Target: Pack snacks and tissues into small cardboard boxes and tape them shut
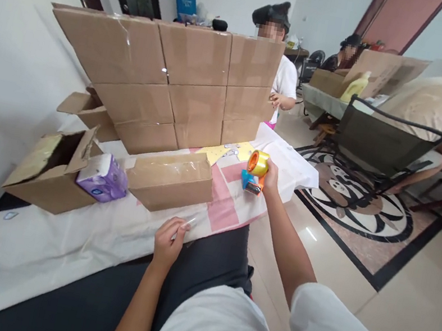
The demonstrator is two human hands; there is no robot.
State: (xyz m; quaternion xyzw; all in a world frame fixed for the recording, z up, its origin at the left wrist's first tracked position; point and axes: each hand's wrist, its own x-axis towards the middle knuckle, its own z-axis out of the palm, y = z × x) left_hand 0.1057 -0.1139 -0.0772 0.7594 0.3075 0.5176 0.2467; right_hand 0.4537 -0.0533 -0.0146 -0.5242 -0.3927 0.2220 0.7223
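Observation:
My right hand [271, 178] is closed round a tape dispenser [258, 166], which carries a yellow roll of tape on an orange core and has a blue and orange body. It is held over the right part of the cloth. Near the table's front edge, my left hand [170, 239] pinches a small clear piece of tape [191, 222]. Between and beyond my hands lies a closed cardboard box [170, 182] with clear tape along its top; neither hand touches it.
A tall stack of taped cardboard boxes [200, 90] stands behind. To the left are a purple tissue pack [103, 176] and an open carton [50, 187]. A person in white [288, 80] stands behind the stack; a chair [380, 136] is at right.

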